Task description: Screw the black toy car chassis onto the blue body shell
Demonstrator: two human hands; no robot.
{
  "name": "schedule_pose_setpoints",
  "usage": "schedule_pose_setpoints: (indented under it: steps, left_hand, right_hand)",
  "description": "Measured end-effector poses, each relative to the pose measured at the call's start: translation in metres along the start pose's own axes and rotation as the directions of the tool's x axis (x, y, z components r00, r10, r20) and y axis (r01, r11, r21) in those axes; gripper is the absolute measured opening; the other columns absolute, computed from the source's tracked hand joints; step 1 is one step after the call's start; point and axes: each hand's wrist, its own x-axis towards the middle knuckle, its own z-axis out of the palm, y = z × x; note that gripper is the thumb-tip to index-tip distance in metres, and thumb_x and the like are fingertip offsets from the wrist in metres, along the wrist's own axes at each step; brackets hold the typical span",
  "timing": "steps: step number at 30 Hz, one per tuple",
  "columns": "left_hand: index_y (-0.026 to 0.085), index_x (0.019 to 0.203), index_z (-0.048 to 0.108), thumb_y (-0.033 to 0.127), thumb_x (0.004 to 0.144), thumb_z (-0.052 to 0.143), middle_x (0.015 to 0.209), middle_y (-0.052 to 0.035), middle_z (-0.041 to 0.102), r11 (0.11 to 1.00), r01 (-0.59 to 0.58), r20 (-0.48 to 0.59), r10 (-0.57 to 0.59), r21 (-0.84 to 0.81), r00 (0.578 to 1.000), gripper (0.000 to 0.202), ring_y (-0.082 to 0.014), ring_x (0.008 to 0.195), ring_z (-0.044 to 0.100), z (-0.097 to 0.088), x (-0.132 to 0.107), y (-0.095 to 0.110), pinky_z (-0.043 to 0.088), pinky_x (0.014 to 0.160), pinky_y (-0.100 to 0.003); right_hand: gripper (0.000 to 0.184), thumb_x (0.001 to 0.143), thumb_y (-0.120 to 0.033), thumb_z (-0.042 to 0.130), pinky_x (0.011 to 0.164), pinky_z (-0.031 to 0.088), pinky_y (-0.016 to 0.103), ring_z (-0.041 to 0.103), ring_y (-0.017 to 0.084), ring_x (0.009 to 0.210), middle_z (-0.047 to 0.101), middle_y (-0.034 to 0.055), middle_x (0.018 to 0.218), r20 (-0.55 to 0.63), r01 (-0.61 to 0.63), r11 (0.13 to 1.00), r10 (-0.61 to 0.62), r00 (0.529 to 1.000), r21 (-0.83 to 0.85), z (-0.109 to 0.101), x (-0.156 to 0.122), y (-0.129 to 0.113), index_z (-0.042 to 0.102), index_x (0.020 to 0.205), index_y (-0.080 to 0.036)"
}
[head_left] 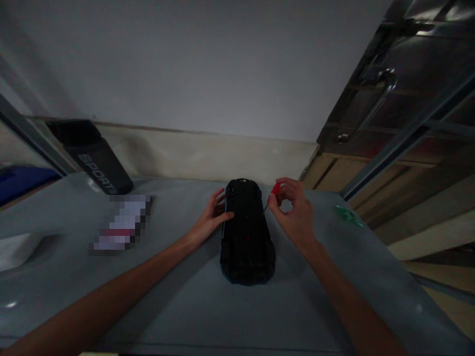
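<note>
A black toy car (247,232) lies on the grey table (185,306), its underside facing up. My left hand (210,220) rests against the car's left side, thumb and fingers pressed on its edge. My right hand (293,210) is just right of the car, fingers pinched on a small screwdriver with a red handle (275,188). Its thin shaft points down toward the car's right edge.
A dark bottle marked SPORTS (94,160) stands at the back left. A blurred flat item (120,225) lies near it. A white object (17,247) sits at the far left. A small green piece (349,215) lies at the right. A metal door (401,89) is beyond.
</note>
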Motion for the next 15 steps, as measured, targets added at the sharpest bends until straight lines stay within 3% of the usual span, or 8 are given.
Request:
schedule_pose_setpoints:
  steps: [9,15]
  left_hand:
    - [0.035,0.168,0.046,0.041,0.086,0.09,0.187,-0.0132,0.042,1.0,-0.008,0.012,0.008,0.024,1.0,0.093,-0.0439,0.165,0.05,0.0013,-0.0017,0.0042,0.034,0.139,-0.069]
    - [0.035,0.168,0.045,0.043,0.085,0.092,0.187,-0.0144,0.043,1.0,0.011,0.005,-0.011,0.025,1.0,0.096,-0.0438,0.164,0.051,0.0009,-0.0012,0.0043,0.032,0.14,-0.07]
  right_hand:
    - [0.035,0.1,-0.018,0.066,0.063,0.058,0.03,0.066,0.016,0.061,0.067,-0.0071,0.081,0.06,0.078,0.997,-0.079,0.995,0.015,-0.0008,0.0006,0.0057,0.058,0.13,-0.032]
    - [0.034,0.101,-0.021,0.066,0.064,0.059,0.03,0.067,0.017,0.062,0.067,-0.0067,0.079,0.077,0.055,0.998,-0.056,0.995,0.017,0.0001,-0.0003,0.0081,0.057,0.131,-0.031]
